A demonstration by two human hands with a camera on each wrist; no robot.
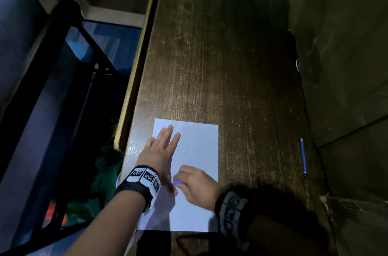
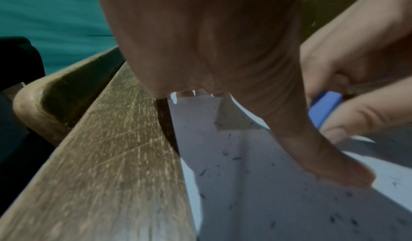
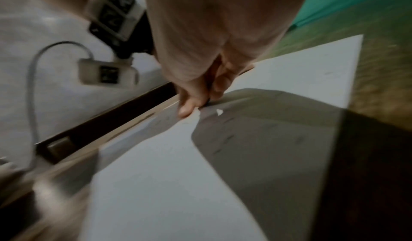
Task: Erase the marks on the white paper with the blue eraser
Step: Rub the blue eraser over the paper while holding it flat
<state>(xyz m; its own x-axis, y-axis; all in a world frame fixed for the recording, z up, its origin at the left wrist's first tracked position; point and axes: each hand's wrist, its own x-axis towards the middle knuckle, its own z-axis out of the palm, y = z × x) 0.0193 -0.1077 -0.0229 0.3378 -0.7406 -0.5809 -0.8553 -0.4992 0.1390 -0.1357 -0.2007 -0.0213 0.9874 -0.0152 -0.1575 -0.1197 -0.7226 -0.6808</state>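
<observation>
A white sheet of paper (image 1: 197, 150) lies on the dark wooden table (image 1: 220, 56) near its front left edge. My left hand (image 1: 161, 146) lies flat on the sheet's left side, fingers straight, thumb stretched toward me. My right hand (image 1: 195, 182) pinches the blue eraser (image 1: 177, 182) and holds it against the paper just right of the left thumb. In the left wrist view the eraser (image 2: 325, 109) shows between the right hand's thumb and fingers, and dark crumbs (image 2: 234, 158) are scattered over the paper (image 2: 245, 200). The right wrist view is blurred; the paper (image 3: 167, 183) fills it.
A blue pencil (image 1: 303, 158) lies on the table far to the right of the sheet. An olive-brown cloth or cushion (image 1: 346, 67) borders the table's right side. The table's left edge (image 1: 138, 67) drops off to a dark frame and floor.
</observation>
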